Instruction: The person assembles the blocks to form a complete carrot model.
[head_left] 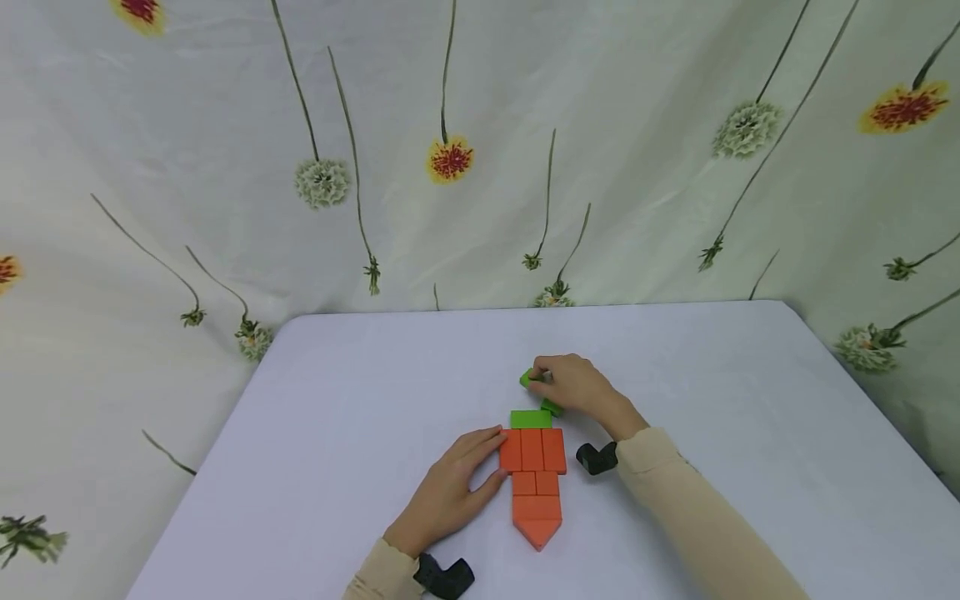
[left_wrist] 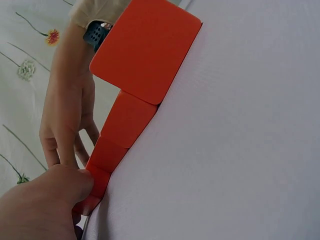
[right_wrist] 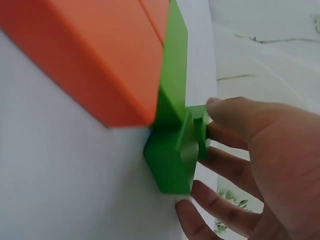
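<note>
On the white table, orange blocks [head_left: 533,450] lie edge to edge in a column, with a triangular block [head_left: 537,532] pointing towards me at the near end. A green rectangular block [head_left: 531,419] sits along their far edge. My left hand [head_left: 447,483] rests beside the column, fingertips and thumb against its left side. Beyond the green block, my right hand [head_left: 573,385] pinches a small green block [right_wrist: 201,120] between thumb and fingers, which partly hide its shape. Another green block [right_wrist: 167,160] stands slanted at the rectangular block's right corner, just under the right hand.
A black wrist device [head_left: 444,577] is on the left wrist and another [head_left: 596,458] on the right, close beside the orange blocks. A flower-patterned cloth [head_left: 480,225] hangs behind the table's far edge [head_left: 637,307].
</note>
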